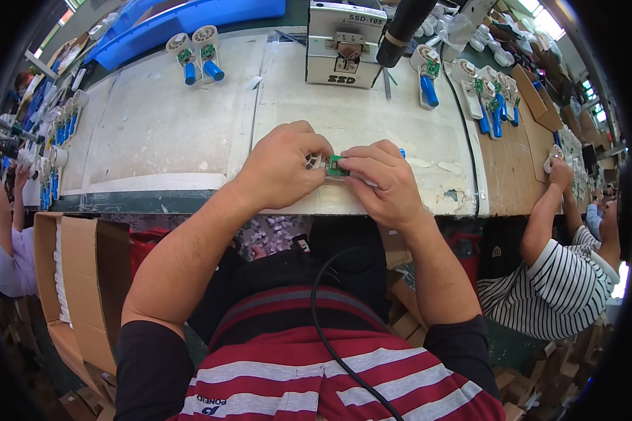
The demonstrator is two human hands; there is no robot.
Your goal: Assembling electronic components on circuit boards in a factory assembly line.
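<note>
Near the front edge of the pale worktable (182, 126), my two hands meet over a small white plastic housing (316, 161) with a green circuit board (336, 167) at its right end. My left hand (284, 165) is closed, pinching the white housing between thumb and fingers. The fingers of my right hand (386, 179) are closed on the green board's edge, the thumb below it. A bit of blue (402, 152) shows just behind my right hand; most of it is hidden.
A white metal box-shaped device (340, 52) stands at the back, with a dark cylindrical tool (404, 35) hanging beside it. Half-built units with blue cylinders (209, 56) lie back left, more (495, 105) at right. A cardboard box (88, 281) is lower left. Co-workers (562, 274) sit on both sides.
</note>
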